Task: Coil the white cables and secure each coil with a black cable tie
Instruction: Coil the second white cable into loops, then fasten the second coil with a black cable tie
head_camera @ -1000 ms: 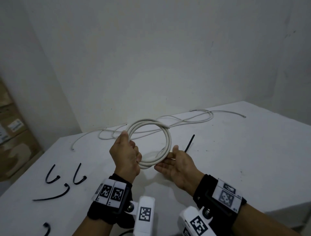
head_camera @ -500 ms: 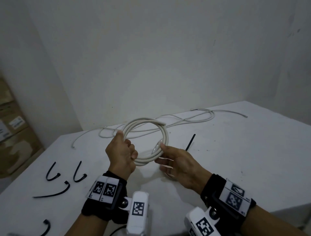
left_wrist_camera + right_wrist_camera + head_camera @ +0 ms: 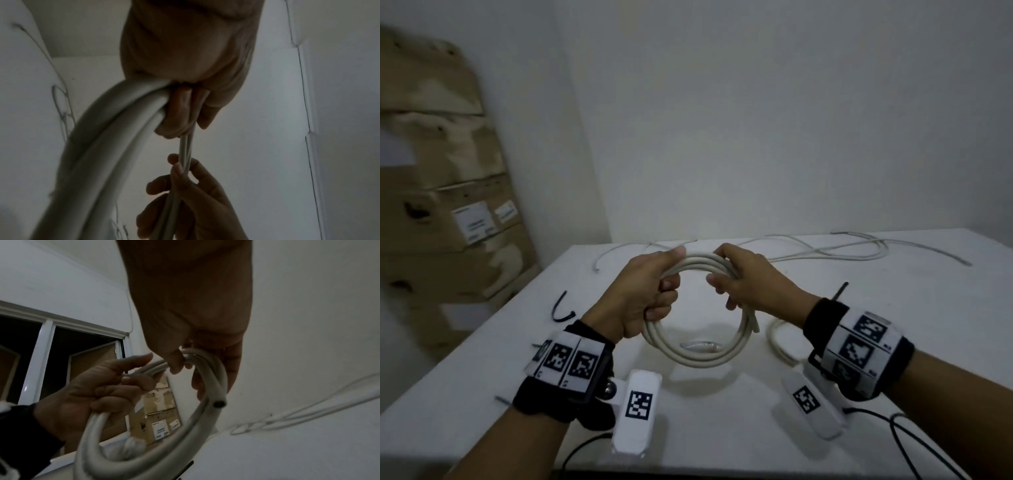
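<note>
Above the near middle of the table: a coiled white cable (image 3: 698, 342) is held up off the white table (image 3: 893, 342) by both hands, its loops standing roughly upright.
Left hand: the left hand (image 3: 643, 294) is clenched around the left side of the coil, fingers wrapped over the bundled loops; the left wrist view shows the strands running out from under its curled fingers (image 3: 180, 113).
Right hand: the right hand (image 3: 750, 281) grasps the top right of the coil, fingers hooked over the strands; the right wrist view shows a cut cable end (image 3: 219, 403) sticking out just below its grip.
Connector: a clear plug (image 3: 700, 346) lies on the table under the ring.
Loose cable: a second white cable (image 3: 825, 251) lies uncoiled along the far edge of the table, well apart from the hands.
Cable ties: one black cable tie (image 3: 561, 310) lies curved on the left of the table; another (image 3: 840, 291) shows partly behind the right wrist.
Beyond the table: cardboard boxes (image 3: 448, 212) are stacked at the far left against the wall.
</note>
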A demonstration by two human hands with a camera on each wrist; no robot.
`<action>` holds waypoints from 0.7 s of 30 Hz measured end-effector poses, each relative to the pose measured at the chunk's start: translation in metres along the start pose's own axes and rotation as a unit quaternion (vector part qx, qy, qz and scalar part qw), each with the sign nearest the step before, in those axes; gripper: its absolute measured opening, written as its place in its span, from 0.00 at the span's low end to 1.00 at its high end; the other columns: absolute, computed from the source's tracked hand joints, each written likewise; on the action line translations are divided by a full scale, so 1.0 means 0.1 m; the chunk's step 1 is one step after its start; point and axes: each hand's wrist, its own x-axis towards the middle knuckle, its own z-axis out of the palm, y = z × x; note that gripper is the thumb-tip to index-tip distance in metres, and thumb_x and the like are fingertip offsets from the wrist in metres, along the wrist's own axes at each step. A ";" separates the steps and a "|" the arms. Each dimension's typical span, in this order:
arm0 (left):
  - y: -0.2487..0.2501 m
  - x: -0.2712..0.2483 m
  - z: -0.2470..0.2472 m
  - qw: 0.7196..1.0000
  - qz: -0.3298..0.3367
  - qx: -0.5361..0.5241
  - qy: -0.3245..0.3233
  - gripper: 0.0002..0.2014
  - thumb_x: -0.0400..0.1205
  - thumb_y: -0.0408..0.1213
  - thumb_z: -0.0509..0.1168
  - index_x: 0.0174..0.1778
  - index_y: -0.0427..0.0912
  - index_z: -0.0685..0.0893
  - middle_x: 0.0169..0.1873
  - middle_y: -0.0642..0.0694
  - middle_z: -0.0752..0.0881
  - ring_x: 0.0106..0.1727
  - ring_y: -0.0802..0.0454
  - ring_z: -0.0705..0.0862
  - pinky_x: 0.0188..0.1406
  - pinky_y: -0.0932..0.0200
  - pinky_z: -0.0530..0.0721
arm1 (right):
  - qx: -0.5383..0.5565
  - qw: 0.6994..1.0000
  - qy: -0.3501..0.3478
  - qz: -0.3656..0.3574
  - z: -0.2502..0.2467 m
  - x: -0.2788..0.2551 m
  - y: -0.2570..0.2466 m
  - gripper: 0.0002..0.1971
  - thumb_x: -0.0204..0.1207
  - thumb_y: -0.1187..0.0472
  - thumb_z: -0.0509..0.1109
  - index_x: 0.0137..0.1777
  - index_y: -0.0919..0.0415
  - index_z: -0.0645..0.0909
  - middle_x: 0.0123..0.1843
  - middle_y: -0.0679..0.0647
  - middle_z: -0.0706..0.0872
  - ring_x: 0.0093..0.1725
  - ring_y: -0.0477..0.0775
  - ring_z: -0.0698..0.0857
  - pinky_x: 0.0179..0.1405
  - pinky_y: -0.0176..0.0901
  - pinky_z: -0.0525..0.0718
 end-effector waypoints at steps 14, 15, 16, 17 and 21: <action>0.17 -0.70 -1.58 0.992 -0.066 -0.059 0.090 0.13 0.82 0.39 0.51 0.30 0.43 0.65 0.16 0.49 0.65 0.08 0.59 0.57 0.08 0.75 0.54 | 0.149 0.975 -0.151 0.060 1.22 0.61 -0.28 0.14 0.84 0.54 0.60 0.55 0.62 0.82 0.40 0.58 0.84 0.32 0.54 0.84 0.26 0.40 0.81; 0.16 -0.75 -1.65 0.991 -0.069 -0.065 0.098 0.13 0.81 0.39 0.50 0.29 0.42 0.65 0.16 0.49 0.65 0.08 0.59 0.58 0.08 0.75 0.54 | 0.081 0.980 -0.172 0.057 1.33 0.68 -0.27 0.12 0.83 0.56 0.61 0.57 0.61 0.82 0.41 0.58 0.83 0.32 0.52 0.84 0.25 0.39 0.81; 0.13 -0.79 -1.72 0.989 -0.071 -0.071 0.104 0.13 0.80 0.39 0.49 0.29 0.42 0.65 0.16 0.48 0.65 0.08 0.59 0.58 0.08 0.75 0.54 | 0.020 0.980 -0.193 0.052 1.44 0.75 -0.27 0.12 0.82 0.57 0.63 0.60 0.60 0.82 0.42 0.57 0.83 0.32 0.51 0.83 0.24 0.37 0.81; 0.11 -0.82 -1.77 0.988 -0.073 -0.077 0.109 0.14 0.80 0.38 0.49 0.28 0.42 0.65 0.16 0.48 0.65 0.08 0.59 0.58 0.08 0.75 0.54 | -0.027 0.976 -0.209 0.052 1.54 0.82 -0.27 0.13 0.81 0.57 0.64 0.63 0.59 0.80 0.43 0.55 0.83 0.32 0.50 0.83 0.23 0.37 0.81; 0.01 -0.88 -1.87 0.986 -0.086 -0.089 0.111 0.14 0.80 0.38 0.49 0.29 0.41 0.66 0.17 0.48 0.65 0.08 0.59 0.58 0.08 0.75 0.55 | -0.164 0.955 -0.240 0.057 1.83 1.00 -0.32 0.22 0.81 0.57 0.64 0.74 0.58 0.70 0.53 0.55 0.78 0.38 0.54 0.79 0.26 0.37 0.79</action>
